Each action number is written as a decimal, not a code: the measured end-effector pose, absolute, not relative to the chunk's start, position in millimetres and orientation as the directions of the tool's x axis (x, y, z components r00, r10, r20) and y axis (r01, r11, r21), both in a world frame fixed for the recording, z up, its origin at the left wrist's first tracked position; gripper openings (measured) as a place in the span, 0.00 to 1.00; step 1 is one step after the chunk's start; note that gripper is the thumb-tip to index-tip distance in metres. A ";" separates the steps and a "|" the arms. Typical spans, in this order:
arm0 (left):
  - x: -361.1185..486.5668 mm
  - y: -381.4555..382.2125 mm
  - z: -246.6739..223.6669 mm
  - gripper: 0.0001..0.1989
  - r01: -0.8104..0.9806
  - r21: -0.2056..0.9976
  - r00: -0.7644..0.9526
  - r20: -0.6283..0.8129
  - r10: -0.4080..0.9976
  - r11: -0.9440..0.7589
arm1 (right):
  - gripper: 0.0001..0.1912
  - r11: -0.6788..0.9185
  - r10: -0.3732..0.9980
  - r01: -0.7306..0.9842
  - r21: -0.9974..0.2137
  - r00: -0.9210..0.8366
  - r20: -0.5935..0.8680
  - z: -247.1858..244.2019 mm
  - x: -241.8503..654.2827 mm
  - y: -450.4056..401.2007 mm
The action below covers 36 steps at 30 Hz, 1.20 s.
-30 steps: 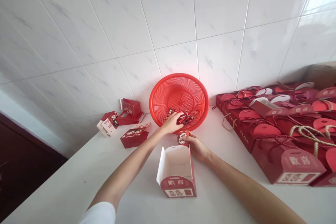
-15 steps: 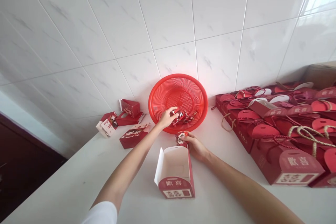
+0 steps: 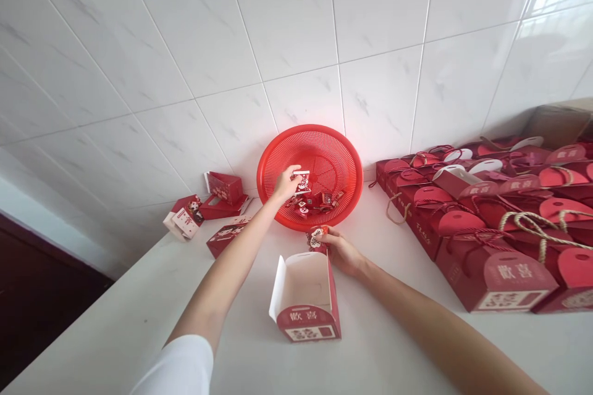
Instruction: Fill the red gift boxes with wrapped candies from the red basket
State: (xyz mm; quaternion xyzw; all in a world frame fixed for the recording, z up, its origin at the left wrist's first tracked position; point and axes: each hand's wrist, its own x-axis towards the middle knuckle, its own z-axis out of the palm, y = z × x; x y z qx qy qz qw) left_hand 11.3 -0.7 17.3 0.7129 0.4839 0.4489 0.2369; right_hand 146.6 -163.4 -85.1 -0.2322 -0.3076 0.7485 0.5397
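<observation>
Along our white counter (image 3: 139, 296), stacked red gift boxes (image 3: 491, 284) fill the right side, and a red mesh basket (image 3: 309, 136) sits against the tiles. Our left hand (image 3: 285, 184) pinches a small red-and-white packet (image 3: 302, 182) over the basket. Our right hand (image 3: 340, 253) pinches a red packet (image 3: 316, 237) beside its rim, above an open carton (image 3: 306, 324). A loose pinch could drop either packet; rim and carton crowd our 2 hands.

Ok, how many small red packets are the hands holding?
2: one packet in the left hand, above the red plastic basket; one in the right hand, beside the basket's rim. Others may be hidden.
</observation>
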 end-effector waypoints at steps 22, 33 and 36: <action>18.6 -14.1 -0.1 0.20 0.742 0.396 0.500 0.210 0.840 -0.540 | 0.14 -0.230 0.945 -0.663 -0.713 -0.326 -0.002 -83.6 146.2 -163.6; 32.5 -8.6 -6.7 0.12 0.794 0.270 0.493 0.239 0.836 -0.545 | 0.15 -0.233 0.950 -0.666 -0.709 -0.312 -0.019 -83.5 145.7 -164.4; 29.1 -8.4 1.1 0.10 0.773 0.301 0.467 0.326 0.822 -0.558 | 0.15 -0.236 0.948 -0.659 -0.714 -0.316 -0.022 -83.2 145.7 -163.8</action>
